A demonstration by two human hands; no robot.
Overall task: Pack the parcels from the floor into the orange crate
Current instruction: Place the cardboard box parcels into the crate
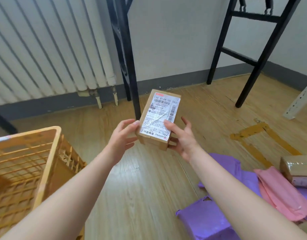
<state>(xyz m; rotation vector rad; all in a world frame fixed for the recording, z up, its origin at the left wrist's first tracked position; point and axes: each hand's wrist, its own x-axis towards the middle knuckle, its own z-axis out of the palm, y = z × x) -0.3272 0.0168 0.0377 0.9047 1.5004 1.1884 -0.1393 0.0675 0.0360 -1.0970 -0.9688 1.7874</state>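
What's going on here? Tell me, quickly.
A person holds a labelled cardboard box between the left hand and right hand, up off the floor. The orange crate stands at their left. On the floor at right lie purple mailers, a pink mailer and a second cardboard box, not yet packed.

Bright, even, diffuse light; shadows faint. Sheen on the box label (pixel 159 118). Motion blur softens the orange crate (pixel 49 158) at left. Radiator (pixel 45 49) lines bow from wide-angle distortion.
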